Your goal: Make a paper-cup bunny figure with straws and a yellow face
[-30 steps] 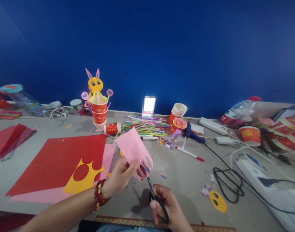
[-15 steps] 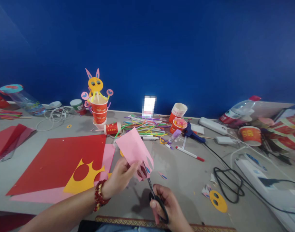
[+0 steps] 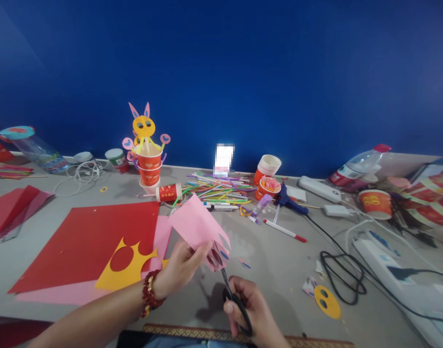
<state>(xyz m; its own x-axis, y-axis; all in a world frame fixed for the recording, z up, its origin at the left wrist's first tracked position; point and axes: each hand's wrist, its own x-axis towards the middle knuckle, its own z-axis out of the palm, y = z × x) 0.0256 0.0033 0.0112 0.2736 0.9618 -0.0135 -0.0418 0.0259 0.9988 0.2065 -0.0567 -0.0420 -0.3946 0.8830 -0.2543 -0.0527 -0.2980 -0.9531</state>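
Note:
Pink paper (image 3: 194, 218) is pinched between the thumb and fingers of my left hand (image 3: 185, 265), held above the table. My right hand (image 3: 248, 307) grips black-handled scissors (image 3: 226, 280). Their blades meet the paper's lower right edge, beside a blue patch on it. Cut notches show along that edge. On the table to the right of the paper lies a small pink-and-blue cutout (image 3: 244, 264). A yellow round cutout with dark eyes (image 3: 327, 301) rests farther right.
Red paper (image 3: 94, 241) and yellow scrap paper with round holes (image 3: 110, 278) lie left. Behind stand a rabbit figure on red cups (image 3: 149, 162) and a pile of coloured sticks (image 3: 221, 187). At right are a glue gun (image 3: 288, 200), its black cord (image 3: 347, 270) and a power strip (image 3: 391, 285).
The pink paper has tilted slightly, its upper corner shifting left and a little down. The scissors and my right hand have barely moved.

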